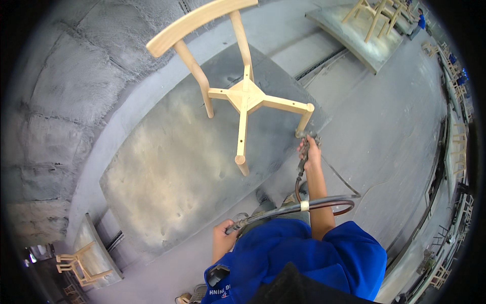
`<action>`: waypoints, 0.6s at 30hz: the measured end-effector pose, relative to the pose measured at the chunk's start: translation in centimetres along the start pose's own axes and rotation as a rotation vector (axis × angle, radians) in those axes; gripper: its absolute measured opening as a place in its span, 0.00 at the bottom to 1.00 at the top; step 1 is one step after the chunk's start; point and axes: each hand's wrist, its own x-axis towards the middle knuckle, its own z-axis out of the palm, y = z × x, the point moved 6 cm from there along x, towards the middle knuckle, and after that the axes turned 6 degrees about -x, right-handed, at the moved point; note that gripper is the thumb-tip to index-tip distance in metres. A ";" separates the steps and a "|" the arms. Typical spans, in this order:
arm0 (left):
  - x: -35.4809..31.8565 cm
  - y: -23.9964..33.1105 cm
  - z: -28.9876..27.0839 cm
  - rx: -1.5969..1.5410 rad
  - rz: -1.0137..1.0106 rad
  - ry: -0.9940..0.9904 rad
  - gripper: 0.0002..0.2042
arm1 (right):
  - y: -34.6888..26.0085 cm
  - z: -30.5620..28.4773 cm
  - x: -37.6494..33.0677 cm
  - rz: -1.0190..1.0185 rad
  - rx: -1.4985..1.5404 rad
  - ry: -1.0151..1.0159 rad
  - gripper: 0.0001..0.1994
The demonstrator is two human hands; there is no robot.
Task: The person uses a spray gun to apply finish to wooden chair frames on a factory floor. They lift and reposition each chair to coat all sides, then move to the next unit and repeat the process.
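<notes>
A pale wooden chair frame without a seat stands on a large grey board. Its curved backrest points away from me; the cross-shaped seat support shows from above. My right hand is closed around a spray gun, its head beside the chair's right front leg. I cannot tell whether the two touch. Low in front of my body, my left hand grips a metal-ended tool on a hose, possibly a second spray gun. Dark and brown hoses loop across my right forearm.
A grey, dust-coated wall covering bends along the left. Another board bears chair frames at the upper right, near a distant person in blue. One more chair frame stands at the lower left; several others line the right rim.
</notes>
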 end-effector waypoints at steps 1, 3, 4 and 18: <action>0.0 0.4 -0.3 -0.050 0.046 0.030 0.10 | -2.6 1.7 -0.4 -0.069 0.027 -0.019 0.12; -0.4 1.1 -0.5 -0.078 0.087 0.031 0.13 | -7.1 4.9 -1.3 -0.175 0.100 -0.074 0.12; -0.6 1.6 -0.5 -0.102 0.119 0.033 0.14 | -9.4 6.6 -1.7 -0.219 0.148 -0.112 0.12; -4.9 2.3 1.4 -0.253 -0.010 0.275 0.05 | -12.9 12.7 -0.4 -0.411 -0.253 -0.181 0.13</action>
